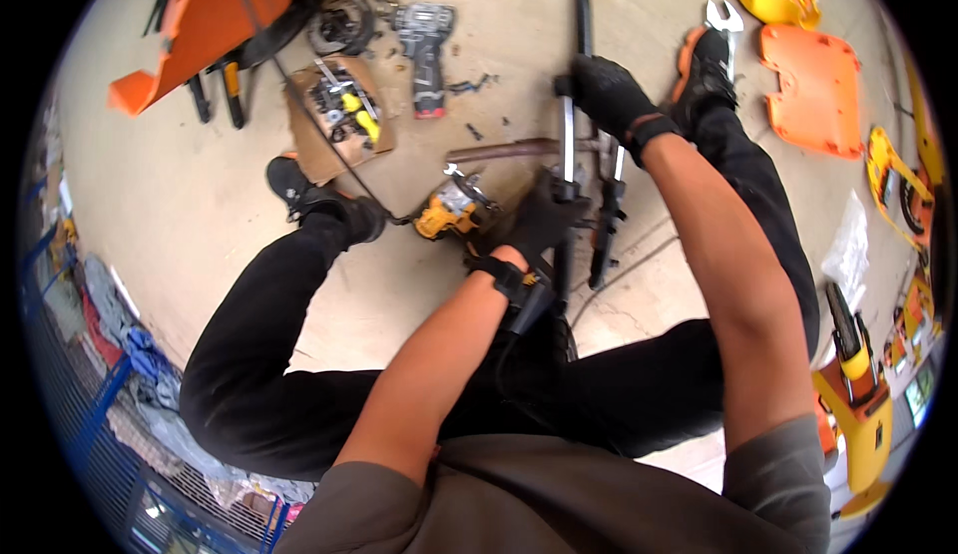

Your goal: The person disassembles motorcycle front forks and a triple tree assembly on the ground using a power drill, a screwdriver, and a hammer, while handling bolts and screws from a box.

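Observation:
Both my hands wear black gloves and are closed on a long black and silver fork-like part [568, 145] that lies lengthwise between my legs. My right hand [611, 95] wraps its upper joint, where a black tube meets a bright silver rod. Lower down, my left hand [544, 220] grips around the black leg; its fingers are partly blurred. A second leg [605, 235] runs alongside on the right. Just left of my left hand lies a yellow and black power driver [454, 207]. A hammer [499, 152] with a brown handle rests crosswise beyond that hand, its head partly hidden behind the fork.
A grey cordless tool [427, 50] and a cardboard piece [319, 160] with small hardware lie ahead-left. An orange body panel [220, 15] rises at far left. On the right are a wrench [725, 20], an orange cover [813, 90] and a yellow machine part [863, 424]. A cable [314, 120] crosses the floor.

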Demonstrator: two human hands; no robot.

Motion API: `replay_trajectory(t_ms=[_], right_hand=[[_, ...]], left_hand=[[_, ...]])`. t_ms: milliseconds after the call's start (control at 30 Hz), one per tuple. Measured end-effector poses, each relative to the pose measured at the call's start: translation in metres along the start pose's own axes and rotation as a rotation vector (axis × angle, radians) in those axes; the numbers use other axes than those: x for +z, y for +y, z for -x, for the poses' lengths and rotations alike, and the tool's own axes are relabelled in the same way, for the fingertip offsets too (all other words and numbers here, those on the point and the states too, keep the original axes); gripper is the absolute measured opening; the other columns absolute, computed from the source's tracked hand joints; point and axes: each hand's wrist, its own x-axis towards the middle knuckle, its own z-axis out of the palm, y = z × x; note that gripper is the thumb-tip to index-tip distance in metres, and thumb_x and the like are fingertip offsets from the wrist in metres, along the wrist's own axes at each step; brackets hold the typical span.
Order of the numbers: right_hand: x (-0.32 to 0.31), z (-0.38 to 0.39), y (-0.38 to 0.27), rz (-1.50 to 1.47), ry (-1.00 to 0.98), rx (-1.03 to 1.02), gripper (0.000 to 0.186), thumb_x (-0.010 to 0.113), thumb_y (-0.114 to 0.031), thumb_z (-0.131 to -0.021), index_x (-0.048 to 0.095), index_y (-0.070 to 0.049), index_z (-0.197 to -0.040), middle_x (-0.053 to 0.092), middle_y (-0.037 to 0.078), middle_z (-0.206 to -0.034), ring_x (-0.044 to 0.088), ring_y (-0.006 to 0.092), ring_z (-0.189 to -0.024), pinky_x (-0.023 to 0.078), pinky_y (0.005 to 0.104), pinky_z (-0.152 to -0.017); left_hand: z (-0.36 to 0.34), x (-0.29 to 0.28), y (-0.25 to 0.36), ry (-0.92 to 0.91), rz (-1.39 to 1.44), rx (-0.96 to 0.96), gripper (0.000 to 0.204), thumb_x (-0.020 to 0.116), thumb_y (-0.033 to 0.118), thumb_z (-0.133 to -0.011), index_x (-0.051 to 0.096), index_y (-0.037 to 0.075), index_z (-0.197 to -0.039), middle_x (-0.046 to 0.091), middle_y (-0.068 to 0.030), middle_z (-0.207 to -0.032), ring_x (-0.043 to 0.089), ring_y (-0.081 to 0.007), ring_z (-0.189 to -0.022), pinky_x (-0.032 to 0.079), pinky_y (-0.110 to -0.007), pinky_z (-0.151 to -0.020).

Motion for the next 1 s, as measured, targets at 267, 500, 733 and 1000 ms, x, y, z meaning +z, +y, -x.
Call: replay_trajectory(t_ms=[267, 500, 733, 1000], right_hand=[[0.006, 0.060, -0.008, -0.374, -0.016, 0.506, 0.027, 0.061, -0.024, -0.087, 0.069, 0.001, -0.095, 0.070, 0.011, -0.072, 0.069, 0.0202, -0.066, 0.054, 0.0349, -0.068], [0.079, 0.124, -0.024, -0.562, -0.338, 0.641, 0.046, 0.054, -0.040, -0.089, 0.071, 0.001, -0.104, 0.072, 0.020, -0.099, 0.068, 0.0362, -0.095, 0.053, 0.0435, -0.084], [0.079, 0.138, -0.057, -1.167, -0.475, 0.741, 0.053, 0.066, -0.054, -0.084, 0.069, -0.011, -0.115, 0.068, 0.004, -0.101, 0.060, 0.0178, -0.088, 0.049, 0.0326, -0.079], [0.129, 0.157, -0.055, -1.462, -0.379, 0.748, 0.059, 0.076, -0.049, -0.076, 0.066, -0.005, -0.115, 0.069, 0.010, -0.096, 0.062, 0.0191, -0.088, 0.050, 0.0327, -0.079]], left_hand=[[0.013, -0.011, 0.012, 0.105, -0.282, -0.099, 0.046, 0.075, 0.042, -0.078, 0.063, 0.003, -0.099, 0.069, -0.0151, -0.089, 0.068, -0.0309, -0.085, 0.051, -0.039, -0.079], [0.009, -0.023, -0.011, -0.030, -0.390, -0.040, 0.047, 0.071, 0.045, -0.082, 0.063, 0.001, -0.096, 0.068, -0.0179, -0.086, 0.067, -0.0315, -0.081, 0.050, -0.040, -0.077], [0.021, -0.037, -0.005, -0.031, -0.764, 0.151, 0.036, 0.064, 0.032, -0.088, 0.062, -0.002, -0.099, 0.067, -0.0248, -0.093, 0.064, -0.0426, -0.092, 0.051, -0.046, -0.078], [0.003, -0.054, -0.018, -0.032, -0.558, 0.317, 0.027, 0.063, 0.013, -0.082, 0.064, -0.002, -0.105, 0.067, -0.0240, -0.098, 0.066, -0.0367, -0.093, 0.052, -0.040, -0.081]])
